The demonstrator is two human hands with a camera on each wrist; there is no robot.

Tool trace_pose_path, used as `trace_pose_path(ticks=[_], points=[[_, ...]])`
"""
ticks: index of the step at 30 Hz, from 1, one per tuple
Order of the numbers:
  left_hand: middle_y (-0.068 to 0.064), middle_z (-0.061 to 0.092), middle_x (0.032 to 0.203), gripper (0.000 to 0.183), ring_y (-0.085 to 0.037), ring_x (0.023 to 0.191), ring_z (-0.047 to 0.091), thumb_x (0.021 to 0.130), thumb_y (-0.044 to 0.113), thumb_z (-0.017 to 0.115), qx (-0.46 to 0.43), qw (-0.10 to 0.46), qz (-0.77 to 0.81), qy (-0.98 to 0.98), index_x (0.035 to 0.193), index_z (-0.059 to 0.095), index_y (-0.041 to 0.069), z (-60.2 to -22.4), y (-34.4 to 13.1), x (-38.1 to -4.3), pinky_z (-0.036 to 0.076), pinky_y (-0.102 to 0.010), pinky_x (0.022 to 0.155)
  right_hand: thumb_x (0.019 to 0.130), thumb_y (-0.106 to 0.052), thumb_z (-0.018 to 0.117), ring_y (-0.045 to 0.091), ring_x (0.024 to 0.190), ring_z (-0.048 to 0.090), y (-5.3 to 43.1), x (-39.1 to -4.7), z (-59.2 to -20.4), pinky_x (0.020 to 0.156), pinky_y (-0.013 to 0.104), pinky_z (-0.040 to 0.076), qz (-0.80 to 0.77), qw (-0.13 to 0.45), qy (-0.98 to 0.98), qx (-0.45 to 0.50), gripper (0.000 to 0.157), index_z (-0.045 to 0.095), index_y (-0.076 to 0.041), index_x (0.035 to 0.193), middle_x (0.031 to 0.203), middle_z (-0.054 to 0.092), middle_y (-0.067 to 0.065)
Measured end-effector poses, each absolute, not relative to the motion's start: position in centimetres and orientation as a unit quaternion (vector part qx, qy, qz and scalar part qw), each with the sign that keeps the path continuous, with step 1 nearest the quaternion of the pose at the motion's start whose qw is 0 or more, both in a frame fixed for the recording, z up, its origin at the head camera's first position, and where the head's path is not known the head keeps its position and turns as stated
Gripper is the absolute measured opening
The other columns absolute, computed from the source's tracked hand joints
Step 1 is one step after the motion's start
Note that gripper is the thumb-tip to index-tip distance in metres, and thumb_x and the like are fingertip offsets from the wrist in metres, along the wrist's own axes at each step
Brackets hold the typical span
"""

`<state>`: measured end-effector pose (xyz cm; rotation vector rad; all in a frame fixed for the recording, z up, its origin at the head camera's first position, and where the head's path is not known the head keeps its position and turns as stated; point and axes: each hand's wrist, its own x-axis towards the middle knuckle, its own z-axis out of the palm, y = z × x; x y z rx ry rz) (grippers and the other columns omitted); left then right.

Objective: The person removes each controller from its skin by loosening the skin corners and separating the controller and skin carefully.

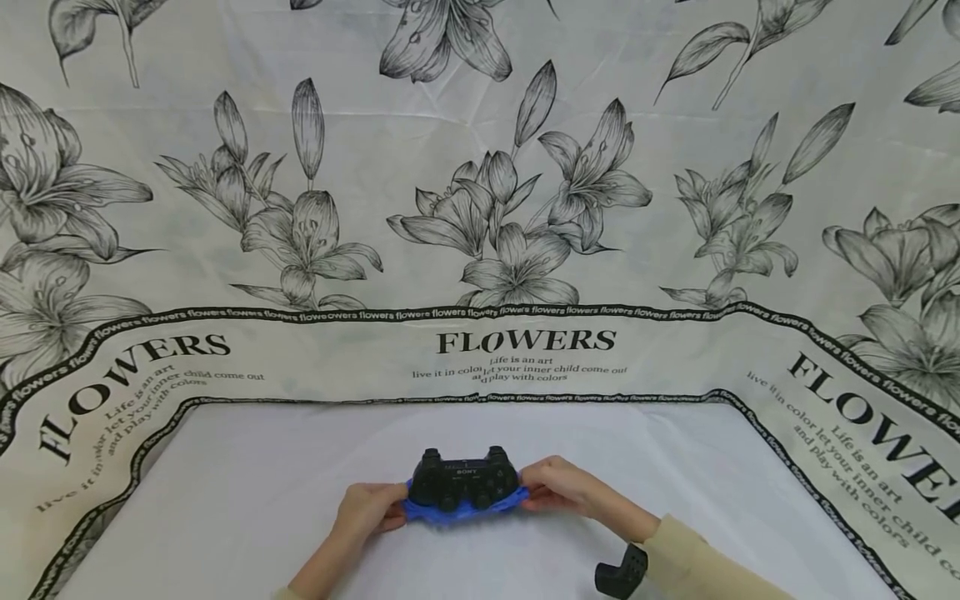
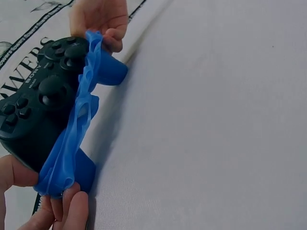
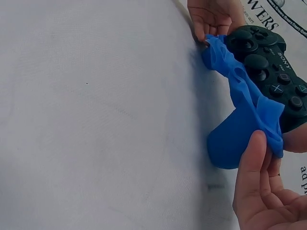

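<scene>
A black Sony game controller (image 1: 467, 477) faces up, its two thumbsticks toward me. Around its near side, a soft blue silicone cover (image 2: 86, 172) sheathes the handle ends, with its top edge bunched and folded in front of the thumbsticks. My left hand (image 1: 365, 507) pinches the cover at the left end between thumb and fingers. At the other end, my right hand (image 1: 558, 486) pinches the cover's edge (image 3: 271, 112), thumb and fingers on either side of the folded rubber. The controller's buttons and far side show bare, outside the cover.
White cloth (image 1: 262, 467) spreads over the table under both hands. A black angular device (image 1: 621, 572) sits at the right sleeve. Behind and along the sides hangs a fabric (image 1: 337, 358) printed with lilies and "FLOWERS" lettering.
</scene>
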<state>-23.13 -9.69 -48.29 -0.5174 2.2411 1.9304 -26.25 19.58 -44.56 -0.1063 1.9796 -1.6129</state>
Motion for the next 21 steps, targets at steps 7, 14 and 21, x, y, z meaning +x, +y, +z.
trace_pose_path(ticks=[7,14,21], points=[[-0.005,0.064,0.06,0.035,-0.01,0.052,0.062,0.074,0.007,0.068,-0.148,0.087,0.645,0.744,0.099,0.065,-0.017,-48.17,-10.12,-23.48,0.057,-0.025,0.055,0.083,-0.011,0.055,0.004,0.064,0.06,19.15,-25.78,-44.36,0.062,0.016,0.054,-0.584,0.261,0.767,-0.046,0.029,0.064,0.009,0.103,0.074,0.063,-0.003],[-0.004,0.063,0.058,0.03,-0.01,0.05,0.061,0.075,0.006,0.066,-0.13,0.088,0.63,0.76,0.098,0.068,-0.014,-47.92,-10.26,-23.33,0.057,-0.025,0.055,0.084,-0.007,0.054,0.005,0.063,0.059,18.97,-25.49,-44.73,0.061,0.019,0.055,-0.554,0.217,0.801,-0.07,0.024,0.063,0.01,0.098,0.076,0.06,-0.003],[-0.003,0.063,0.056,0.029,-0.009,0.049,0.06,0.075,0.003,0.064,-0.123,0.081,0.638,0.756,0.098,0.068,-0.014,-47.91,-10.18,-23.62,0.056,-0.024,0.053,0.083,-0.007,0.054,0.006,0.061,0.059,18.83,-25.63,-44.89,0.059,0.02,0.055,-0.558,0.206,0.802,-0.055,0.018,0.063,0.005,0.093,0.075,0.058,-0.003]])
